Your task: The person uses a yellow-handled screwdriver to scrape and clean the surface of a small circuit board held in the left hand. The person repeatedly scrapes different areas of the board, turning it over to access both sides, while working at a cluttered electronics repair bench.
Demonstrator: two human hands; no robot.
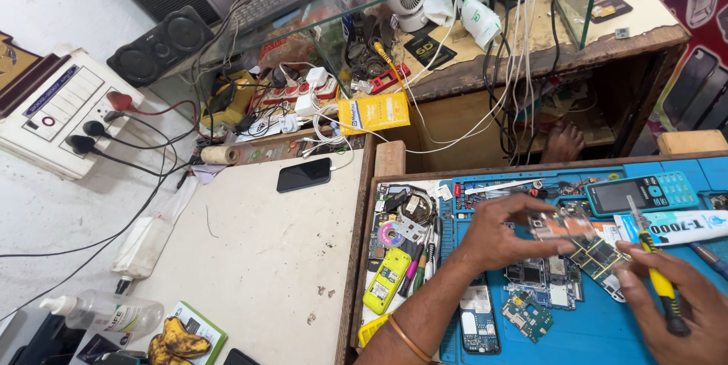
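Left hand: closed on a small circuit board, pinched at its edges and raised above the blue work mat, face kept exposed. Right hand: closed round a yellow-handled screwdriver, tip angled toward the board. Loose boards are spread on the mat beneath; a turquoise keypad phone is laid near the mat's far edge.

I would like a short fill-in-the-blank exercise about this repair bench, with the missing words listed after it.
1. The left hand holds a small ____ over the blue mat.
2. The right hand holds a screwdriver with a ____ handle.
3. The black smartphone lies with its screen facing ____.
4. The banana peel lies near the ____ edge of the white table.

Missing words: circuit board; yellow; up; front
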